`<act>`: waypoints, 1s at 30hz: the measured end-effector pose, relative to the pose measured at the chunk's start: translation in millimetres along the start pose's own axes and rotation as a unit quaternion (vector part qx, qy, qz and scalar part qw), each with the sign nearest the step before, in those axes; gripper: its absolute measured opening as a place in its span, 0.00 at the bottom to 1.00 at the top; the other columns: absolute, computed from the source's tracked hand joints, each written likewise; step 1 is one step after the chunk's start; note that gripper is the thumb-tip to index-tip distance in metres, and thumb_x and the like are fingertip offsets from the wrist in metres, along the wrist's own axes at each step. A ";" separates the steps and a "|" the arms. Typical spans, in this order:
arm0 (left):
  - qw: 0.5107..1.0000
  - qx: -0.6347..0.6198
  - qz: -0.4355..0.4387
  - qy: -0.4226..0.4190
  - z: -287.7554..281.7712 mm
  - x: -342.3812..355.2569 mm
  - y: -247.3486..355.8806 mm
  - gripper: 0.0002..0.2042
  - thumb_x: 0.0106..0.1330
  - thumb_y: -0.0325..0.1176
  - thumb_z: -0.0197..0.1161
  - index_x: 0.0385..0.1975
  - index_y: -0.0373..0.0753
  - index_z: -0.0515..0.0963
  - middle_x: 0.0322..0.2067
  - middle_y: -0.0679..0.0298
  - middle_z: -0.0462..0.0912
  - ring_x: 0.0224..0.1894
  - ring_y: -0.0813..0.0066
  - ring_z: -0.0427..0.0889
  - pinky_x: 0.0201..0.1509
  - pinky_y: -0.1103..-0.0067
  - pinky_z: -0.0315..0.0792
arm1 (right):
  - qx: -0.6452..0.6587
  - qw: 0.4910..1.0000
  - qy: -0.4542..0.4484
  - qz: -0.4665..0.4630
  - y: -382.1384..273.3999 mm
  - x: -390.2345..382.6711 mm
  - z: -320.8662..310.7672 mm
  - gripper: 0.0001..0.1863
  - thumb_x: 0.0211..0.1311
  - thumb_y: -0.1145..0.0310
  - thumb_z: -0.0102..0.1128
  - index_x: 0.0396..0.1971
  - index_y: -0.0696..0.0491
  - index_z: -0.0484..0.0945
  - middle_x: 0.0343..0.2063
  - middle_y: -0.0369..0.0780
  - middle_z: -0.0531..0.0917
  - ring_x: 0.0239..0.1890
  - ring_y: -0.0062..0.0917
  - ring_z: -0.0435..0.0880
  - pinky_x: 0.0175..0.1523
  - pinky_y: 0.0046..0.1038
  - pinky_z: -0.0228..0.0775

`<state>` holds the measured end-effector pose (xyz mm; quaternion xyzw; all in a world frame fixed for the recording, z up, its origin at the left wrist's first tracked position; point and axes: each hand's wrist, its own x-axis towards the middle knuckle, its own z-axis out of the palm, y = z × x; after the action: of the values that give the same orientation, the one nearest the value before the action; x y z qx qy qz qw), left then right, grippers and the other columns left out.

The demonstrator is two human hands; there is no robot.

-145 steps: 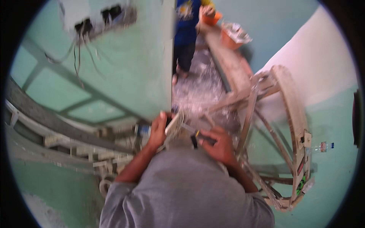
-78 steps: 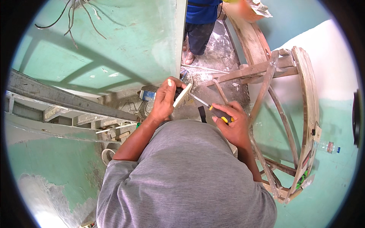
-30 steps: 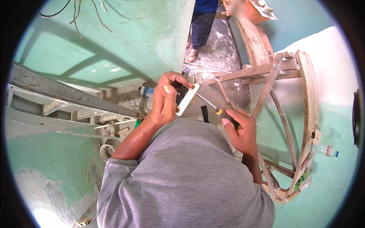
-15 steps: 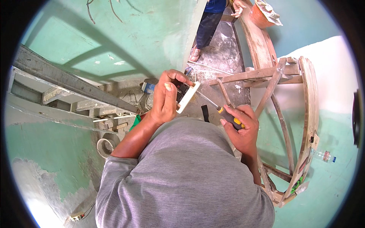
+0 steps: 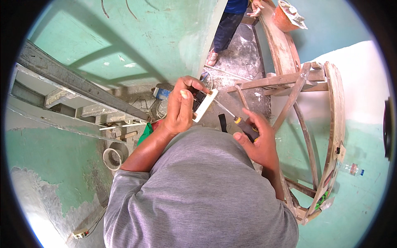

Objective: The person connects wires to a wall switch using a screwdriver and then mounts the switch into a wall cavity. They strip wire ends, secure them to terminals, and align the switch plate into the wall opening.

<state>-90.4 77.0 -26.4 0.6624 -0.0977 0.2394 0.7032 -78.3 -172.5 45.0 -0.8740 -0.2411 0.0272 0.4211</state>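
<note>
My left hand (image 5: 180, 108) is closed on a white electrical wall plate (image 5: 205, 106) with black parts on its back, gripping it between thumb and fingers. The plate is tilted, its white face toward the right. In my right hand (image 5: 264, 144) lies a screwdriver (image 5: 248, 129) with a dark grey and yellow handle. Its thin metal shaft points up and left, the tip at the plate's face. The thumb and index finger are spread around the handle, which rests against the palm; the other fingers are partly hidden.
A wooden trestle (image 5: 302, 78) stands on the right, with an orange bucket (image 5: 283, 18) on its plank. At left leans a metal ladder (image 5: 82, 82). A pale bucket (image 5: 112, 159) is on the floor below it. Another person (image 5: 227, 31) stands at the far end.
My right hand's fingers have loosened and spread on the screwdriver handle, and the handle has shifted slightly left. My left hand keeps the wall plate in nearly the same place.
</note>
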 end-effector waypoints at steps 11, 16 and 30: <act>1.000 0.012 0.013 -0.003 1.4 -6.0 -0.7 0.22 0.85 0.47 0.36 0.48 0.31 0.69 0.41 0.54 0.81 0.43 0.71 0.81 0.52 0.73 0.73 | 0.027 0.999 -0.031 0.025 5.2 -11.3 -1.8 0.19 0.61 0.75 0.68 0.53 0.58 0.84 0.35 0.42 0.84 0.35 0.26 0.83 0.43 0.27 0.74; 1.000 0.010 0.008 0.004 3.6 -4.4 0.3 0.23 0.85 0.47 0.35 0.48 0.31 0.69 0.41 0.54 0.82 0.42 0.72 0.80 0.50 0.74 0.73 | 0.002 0.999 -0.036 0.023 14.7 -13.6 -1.8 0.19 0.56 0.73 0.71 0.51 0.53 0.85 0.37 0.44 0.84 0.38 0.36 0.86 0.45 0.32 0.76; 0.972 -0.014 -0.225 0.070 26.4 6.6 -18.3 0.32 0.84 0.57 0.27 0.44 0.36 0.73 0.37 0.64 0.76 0.39 0.77 0.73 0.48 0.78 0.69 | 0.209 0.977 0.018 0.043 55.2 5.2 16.2 0.27 0.57 0.63 0.80 0.49 0.58 0.75 0.41 0.40 0.80 0.42 0.26 0.82 0.48 0.31 0.77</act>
<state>-71.5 52.4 -36.9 0.6387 0.1000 0.1196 0.7535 -55.8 -187.7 -6.0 -0.7762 -0.1847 0.0789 0.5976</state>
